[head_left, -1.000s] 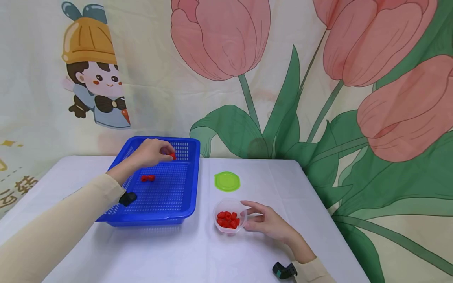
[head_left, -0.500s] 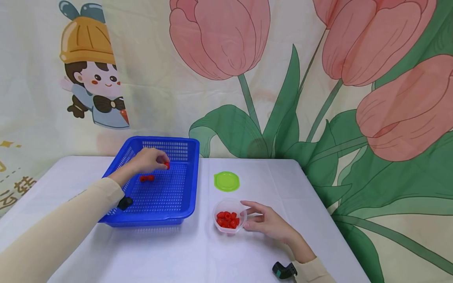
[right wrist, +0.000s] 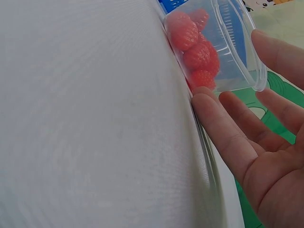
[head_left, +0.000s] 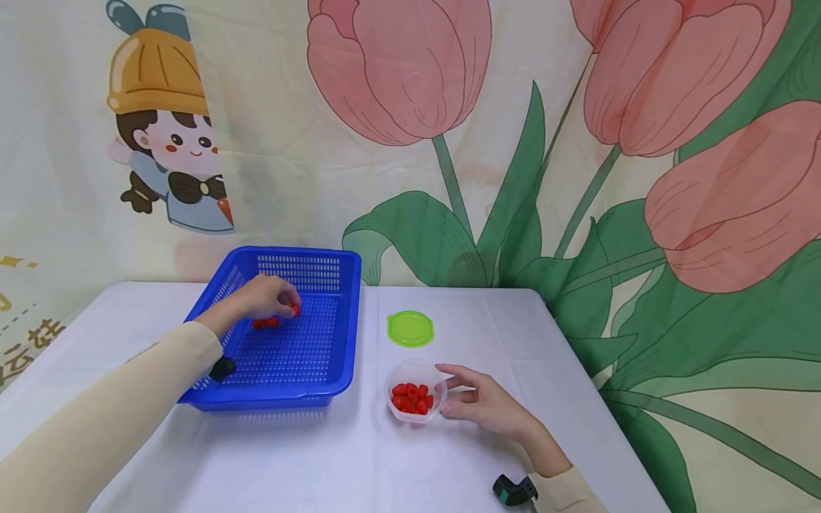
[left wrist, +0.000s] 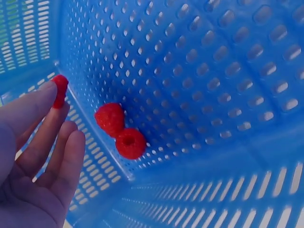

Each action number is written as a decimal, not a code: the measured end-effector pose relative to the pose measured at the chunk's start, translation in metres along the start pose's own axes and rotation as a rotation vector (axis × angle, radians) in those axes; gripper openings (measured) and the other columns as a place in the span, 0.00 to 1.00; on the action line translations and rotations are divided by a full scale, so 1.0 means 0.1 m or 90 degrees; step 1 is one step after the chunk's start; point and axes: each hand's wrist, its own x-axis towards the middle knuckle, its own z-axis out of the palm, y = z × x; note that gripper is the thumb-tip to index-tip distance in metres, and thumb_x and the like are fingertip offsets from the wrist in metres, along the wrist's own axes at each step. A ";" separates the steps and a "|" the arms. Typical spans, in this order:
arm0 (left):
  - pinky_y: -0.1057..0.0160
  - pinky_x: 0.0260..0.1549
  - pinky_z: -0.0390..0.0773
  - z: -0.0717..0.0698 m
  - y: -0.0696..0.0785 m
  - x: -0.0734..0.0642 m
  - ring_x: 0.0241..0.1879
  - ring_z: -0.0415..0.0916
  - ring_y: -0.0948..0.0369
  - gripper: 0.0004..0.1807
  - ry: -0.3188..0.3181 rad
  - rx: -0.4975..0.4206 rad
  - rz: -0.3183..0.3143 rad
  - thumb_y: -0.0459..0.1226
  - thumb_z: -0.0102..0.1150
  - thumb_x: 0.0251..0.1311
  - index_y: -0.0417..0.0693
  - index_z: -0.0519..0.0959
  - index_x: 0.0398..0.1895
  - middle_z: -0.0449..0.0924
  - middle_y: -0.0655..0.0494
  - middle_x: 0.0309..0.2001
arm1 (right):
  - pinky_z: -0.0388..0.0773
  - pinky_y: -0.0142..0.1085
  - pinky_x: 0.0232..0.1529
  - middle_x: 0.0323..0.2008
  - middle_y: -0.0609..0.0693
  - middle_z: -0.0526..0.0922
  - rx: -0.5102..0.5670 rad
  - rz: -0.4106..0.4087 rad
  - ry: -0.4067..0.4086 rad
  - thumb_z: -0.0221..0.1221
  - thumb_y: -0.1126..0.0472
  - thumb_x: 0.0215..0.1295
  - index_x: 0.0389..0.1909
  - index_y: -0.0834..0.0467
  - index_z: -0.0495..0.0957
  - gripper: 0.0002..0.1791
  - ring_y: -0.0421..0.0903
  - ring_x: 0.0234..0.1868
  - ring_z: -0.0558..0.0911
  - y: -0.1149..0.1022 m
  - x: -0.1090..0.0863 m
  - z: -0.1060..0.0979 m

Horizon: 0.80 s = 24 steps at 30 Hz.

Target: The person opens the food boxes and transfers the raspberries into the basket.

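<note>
In the head view my left hand (head_left: 264, 296) reaches into the blue perforated basket (head_left: 314, 360). Thumb and fingertips pinch a red raspberry (left wrist: 60, 90), held up from the basket floor in the left wrist view. Two more raspberries (left wrist: 130, 143) lie side by side on the floor, one showing its hollow end. My right hand (head_left: 490, 402) rests at the right side of a small clear plastic container (head_left: 415, 372), fingers spread along its wall and rim. Several raspberries (right wrist: 197, 54) are heaped inside it. The container stands upright without a cover.
A green lid (head_left: 410, 328) lies flat behind the container. The basket stands at the left on a white-covered table (head_left: 333, 463). Behind the table hangs a printed backdrop (head_left: 410, 214) with tulips. Black wrist cameras (head_left: 515, 491) sit at the sleeves.
My left hand has come down and slightly left from the far part of the basket, with the raspberry in its fingertips, closer to the other two. My right hand and the container stay put.
</note>
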 end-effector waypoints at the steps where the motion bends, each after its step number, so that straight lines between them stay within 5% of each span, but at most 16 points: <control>1: 0.39 0.53 0.83 0.00 -0.01 0.00 0.46 0.85 0.47 0.08 -0.002 0.001 0.002 0.33 0.70 0.68 0.42 0.88 0.47 0.88 0.46 0.45 | 0.85 0.46 0.59 0.63 0.57 0.80 0.001 0.000 -0.001 0.72 0.55 0.69 0.78 0.46 0.70 0.38 0.53 0.55 0.87 0.00 0.00 0.00; 24: 0.53 0.40 0.86 -0.02 -0.13 0.03 0.38 0.81 0.56 0.08 -0.112 0.025 0.004 0.31 0.68 0.68 0.42 0.86 0.48 0.86 0.51 0.41 | 0.85 0.44 0.59 0.63 0.56 0.80 0.006 -0.006 -0.010 0.71 0.55 0.70 0.78 0.47 0.69 0.38 0.53 0.55 0.87 0.00 0.00 -0.01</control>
